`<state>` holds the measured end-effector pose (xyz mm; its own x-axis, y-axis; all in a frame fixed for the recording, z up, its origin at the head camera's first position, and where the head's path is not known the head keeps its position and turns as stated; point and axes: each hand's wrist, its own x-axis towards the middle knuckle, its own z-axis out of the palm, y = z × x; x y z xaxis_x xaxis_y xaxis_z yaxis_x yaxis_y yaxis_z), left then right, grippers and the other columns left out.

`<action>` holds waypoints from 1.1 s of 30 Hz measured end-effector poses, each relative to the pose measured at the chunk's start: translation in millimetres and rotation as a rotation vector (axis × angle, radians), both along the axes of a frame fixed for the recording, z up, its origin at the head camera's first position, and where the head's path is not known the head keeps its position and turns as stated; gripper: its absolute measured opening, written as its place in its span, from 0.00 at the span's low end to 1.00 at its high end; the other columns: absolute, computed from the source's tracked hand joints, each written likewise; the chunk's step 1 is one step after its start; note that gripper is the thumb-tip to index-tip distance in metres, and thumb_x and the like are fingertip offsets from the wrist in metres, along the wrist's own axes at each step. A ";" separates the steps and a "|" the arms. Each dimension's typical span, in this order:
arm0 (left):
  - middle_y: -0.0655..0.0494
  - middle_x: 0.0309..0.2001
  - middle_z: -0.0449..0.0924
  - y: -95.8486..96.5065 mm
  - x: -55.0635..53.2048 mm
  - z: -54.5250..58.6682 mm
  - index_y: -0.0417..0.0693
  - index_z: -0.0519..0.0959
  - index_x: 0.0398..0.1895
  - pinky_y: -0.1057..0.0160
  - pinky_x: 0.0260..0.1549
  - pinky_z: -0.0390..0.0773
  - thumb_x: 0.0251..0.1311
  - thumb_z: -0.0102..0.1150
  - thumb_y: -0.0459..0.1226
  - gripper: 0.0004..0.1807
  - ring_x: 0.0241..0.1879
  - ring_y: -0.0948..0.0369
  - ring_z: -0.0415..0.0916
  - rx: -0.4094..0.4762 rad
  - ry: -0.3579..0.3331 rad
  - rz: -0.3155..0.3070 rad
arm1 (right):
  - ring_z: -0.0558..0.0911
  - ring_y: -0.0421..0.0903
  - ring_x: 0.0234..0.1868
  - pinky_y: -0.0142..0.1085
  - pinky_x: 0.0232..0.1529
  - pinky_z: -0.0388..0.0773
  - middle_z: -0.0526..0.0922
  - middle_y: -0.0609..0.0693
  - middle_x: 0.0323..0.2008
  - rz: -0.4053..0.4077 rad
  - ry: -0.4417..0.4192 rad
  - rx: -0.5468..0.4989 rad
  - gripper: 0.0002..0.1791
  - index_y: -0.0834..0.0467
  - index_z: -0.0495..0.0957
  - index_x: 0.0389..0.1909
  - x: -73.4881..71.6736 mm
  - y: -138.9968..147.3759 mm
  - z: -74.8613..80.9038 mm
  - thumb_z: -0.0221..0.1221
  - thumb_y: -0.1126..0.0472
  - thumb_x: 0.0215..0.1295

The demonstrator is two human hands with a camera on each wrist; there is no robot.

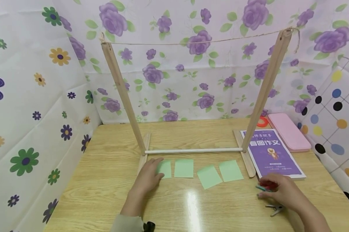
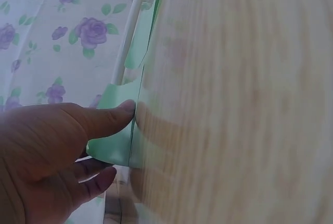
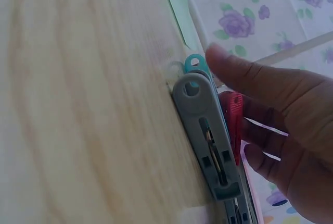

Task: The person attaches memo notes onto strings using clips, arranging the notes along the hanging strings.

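Green sticky notes lie in a row on the table. My left hand is at the leftmost green sticky note. In the left wrist view its thumb overlaps the raised note, which hides the index finger. By the purple book, my right hand reaches loosely round a small group of clothespins. A teal clothespin sits beside its thumb tip, and a red clothespin stands in front of its bent fingers. Nearer the camera is a grey clothespin.
Behind the notes stands a wooden frame with a string across its top and a white rod low down. To the right lie a purple book, a pink case and a red-orange ring.
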<state>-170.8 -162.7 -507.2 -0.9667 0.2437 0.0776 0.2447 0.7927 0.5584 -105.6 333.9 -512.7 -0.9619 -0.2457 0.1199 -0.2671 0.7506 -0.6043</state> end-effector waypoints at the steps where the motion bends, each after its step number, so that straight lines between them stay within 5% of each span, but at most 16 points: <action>1: 0.44 0.60 0.77 0.0 0.6 0.3 0.45 0.71 0.70 0.45 0.63 0.75 0.58 0.72 0.33 0.35 0.61 0.46 0.74 0.001 -0.001 0.004 | 0.80 0.34 0.37 0.31 0.37 0.83 0.84 0.40 0.38 0.003 -0.010 0.021 0.25 0.53 0.86 0.43 -0.3 0.9 -0.1 0.79 0.47 0.44; 11: 0.41 0.64 0.75 -3.2 2.5 -1.7 0.40 0.70 0.69 0.44 0.64 0.74 0.57 0.71 0.27 0.35 0.64 0.43 0.72 0.053 -0.008 0.028 | 0.80 0.37 0.38 0.35 0.38 0.82 0.86 0.42 0.39 0.044 -0.039 0.136 0.20 0.55 0.87 0.44 -3.5 3.6 -0.5 0.77 0.53 0.50; 18: 0.42 0.51 0.84 -7.6 5.0 -2.6 0.36 0.82 0.53 0.45 0.53 0.83 0.56 0.72 0.27 0.20 0.52 0.45 0.82 0.078 0.018 0.063 | 0.79 0.36 0.38 0.37 0.37 0.81 0.86 0.42 0.39 0.059 -0.010 0.187 0.24 0.56 0.87 0.46 -6.8 -2.0 -1.0 0.76 0.46 0.52; 25: 0.50 0.42 0.88 -10.4 6.8 -4.1 0.42 0.86 0.42 0.48 0.47 0.85 0.56 0.72 0.29 0.10 0.44 0.52 0.85 0.082 0.031 0.073 | 0.77 0.33 0.34 0.34 0.34 0.79 0.84 0.38 0.36 0.059 0.024 0.183 0.21 0.54 0.88 0.44 -9.5 -7.1 -4.9 0.74 0.45 0.55; 33: 0.54 0.40 0.88 -11.0 6.9 -4.3 0.45 0.87 0.39 0.50 0.45 0.86 0.59 0.70 0.30 0.06 0.42 0.56 0.85 0.150 0.048 0.074 | 0.80 0.40 0.42 0.36 0.39 0.82 0.85 0.46 0.44 0.019 0.040 0.111 0.20 0.58 0.85 0.52 -2.4 -8.3 -4.5 0.71 0.52 0.62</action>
<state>-163.9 -173.7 -511.5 -0.9760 0.1540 0.1541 0.2177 0.7181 0.6610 -108.1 325.7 -517.2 -0.9518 -0.2782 0.1295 -0.3047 0.8070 -0.5058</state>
